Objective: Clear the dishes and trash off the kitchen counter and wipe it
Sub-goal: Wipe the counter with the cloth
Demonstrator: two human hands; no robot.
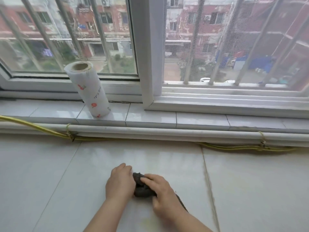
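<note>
- The cloth (141,190), dark and bunched, lies on the worktop (250,181) low in the view, at about 6 o'clock, wedged between the two hands.
- Its long axis runs from 11 o'clock to 5 o'clock, and a thin dark tail trails out under the right wrist toward 5.
- The right hand (160,190) sits at the cloth's 4 o'clock side. Its fingers (148,177) are curled over the top of the bundle and grasp it.
- The left hand (119,181) is pressed against the cloth's 9 o'clock edge. Its fingertips bend down out of sight, so I cannot tell whether they clench the fabric or only brace it.
- Both hands touch the cloth, but the right has the firmer hold and looks the likelier one to drive a wiping stroke.
- No dishes or trash show on the worktop, so the wiping step seems to be the one in hand.
- Tile stretches away toward 9 and 3 o'clock, and a sweep across the cloth's long axis would cover most of it.
- A paper roll (88,91) stands on the sill (150,118) at 11 o'clock, well apart from the hands.
</note>
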